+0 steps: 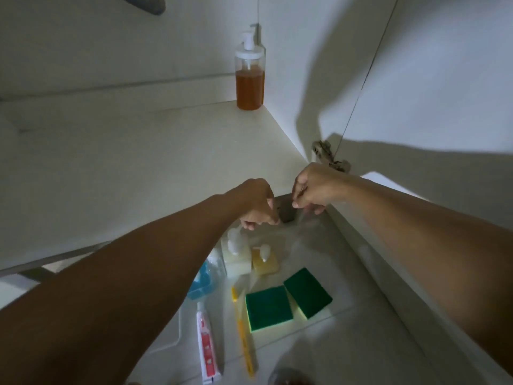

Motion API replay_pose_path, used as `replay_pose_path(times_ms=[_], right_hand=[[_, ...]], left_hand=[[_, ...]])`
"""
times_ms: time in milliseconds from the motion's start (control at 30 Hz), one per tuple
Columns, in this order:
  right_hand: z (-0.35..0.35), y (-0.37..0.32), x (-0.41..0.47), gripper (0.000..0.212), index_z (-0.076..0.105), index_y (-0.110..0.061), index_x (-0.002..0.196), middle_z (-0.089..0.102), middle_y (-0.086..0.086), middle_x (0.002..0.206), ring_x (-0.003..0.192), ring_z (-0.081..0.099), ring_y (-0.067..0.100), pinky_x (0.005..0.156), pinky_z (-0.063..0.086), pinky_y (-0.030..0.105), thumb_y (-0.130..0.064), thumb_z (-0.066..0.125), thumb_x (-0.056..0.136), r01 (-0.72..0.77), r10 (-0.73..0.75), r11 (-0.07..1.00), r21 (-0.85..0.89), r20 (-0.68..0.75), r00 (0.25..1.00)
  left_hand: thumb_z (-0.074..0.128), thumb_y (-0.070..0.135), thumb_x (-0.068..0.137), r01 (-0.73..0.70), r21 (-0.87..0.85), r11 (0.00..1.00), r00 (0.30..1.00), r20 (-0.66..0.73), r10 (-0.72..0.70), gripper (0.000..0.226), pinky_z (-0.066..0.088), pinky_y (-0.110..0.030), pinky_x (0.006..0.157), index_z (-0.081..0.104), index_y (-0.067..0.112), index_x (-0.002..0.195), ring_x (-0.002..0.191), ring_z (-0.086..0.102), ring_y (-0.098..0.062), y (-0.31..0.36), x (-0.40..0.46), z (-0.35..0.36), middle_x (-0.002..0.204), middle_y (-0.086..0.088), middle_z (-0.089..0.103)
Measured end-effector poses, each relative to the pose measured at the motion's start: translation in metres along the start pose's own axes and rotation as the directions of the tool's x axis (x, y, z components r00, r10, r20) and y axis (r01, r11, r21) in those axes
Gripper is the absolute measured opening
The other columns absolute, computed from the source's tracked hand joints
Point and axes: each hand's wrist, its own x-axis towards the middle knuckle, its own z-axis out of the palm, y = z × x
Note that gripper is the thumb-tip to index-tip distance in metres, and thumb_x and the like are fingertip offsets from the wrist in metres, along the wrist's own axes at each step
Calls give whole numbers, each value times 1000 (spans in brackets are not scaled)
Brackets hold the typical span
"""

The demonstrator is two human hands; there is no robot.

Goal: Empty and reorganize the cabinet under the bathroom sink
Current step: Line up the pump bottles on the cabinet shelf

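Both hands (286, 204) curled, forearms outstretched.

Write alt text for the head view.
Both hands, left hand and right hand, reach with curled fingers toward a small dark object. Below lie two green-and-yellow sponges, a yellow toothbrush and a red-and-white toothpaste tube.

You're looking at a clear plastic dispenser (249, 76) at twelve o'clock, glossy, its pump white plastic. At six o'clock two sponges (287, 300) are showing rough green scouring tops over soft yellow foam. The shelf (138, 162) is looking smooth and matt white; the toothpaste tube (206, 348) is gleaming.
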Motion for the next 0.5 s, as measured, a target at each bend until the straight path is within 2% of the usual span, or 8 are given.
replay_pose_path(times_ms=[167,267,367,433,500], right_hand=[[41,28,-8,11,71,-9,96,72,11,93,80,72,20,64,62,32,-13,74,86,-55,59,996,-76,52,997],[69,38,-6,19,70,-8,101,71,12,99,79,70,20,62,61,29,-18,75,85,-64,74,990,-129,73,995],[96,45,0,37,68,-9,115,67,7,112,91,68,21,71,58,28,-21,78,82,-30,40,989,-142,64,997],[110,45,5,43,66,-9,119,66,6,116,102,63,20,81,51,27,-23,80,81,16,-9,991,-129,56,998],[122,41,10,47,64,-8,123,66,7,118,105,62,20,89,49,28,-24,80,81,60,-55,992,-115,48,997]], left_hand=[[78,29,79,-15,90,996,999,48,10,24,61,-32,64,70,7,82,67,73,-23,-14,-12,39,73,-10,73],[76,35,79,50,212,976,996,64,-65,32,57,-29,66,72,3,82,60,69,-21,-28,-14,59,72,-9,74],[81,33,75,136,221,966,978,125,-166,33,55,-28,62,63,6,72,48,60,-14,-47,-18,80,65,-4,68],[84,34,72,187,231,955,970,113,-217,37,55,-28,61,56,10,71,52,60,-14,-63,-24,91,67,-2,62],[85,40,69,228,285,931,967,49,-252,43,54,-28,69,58,11,87,67,63,-16,-79,-28,99,80,-2,62]])
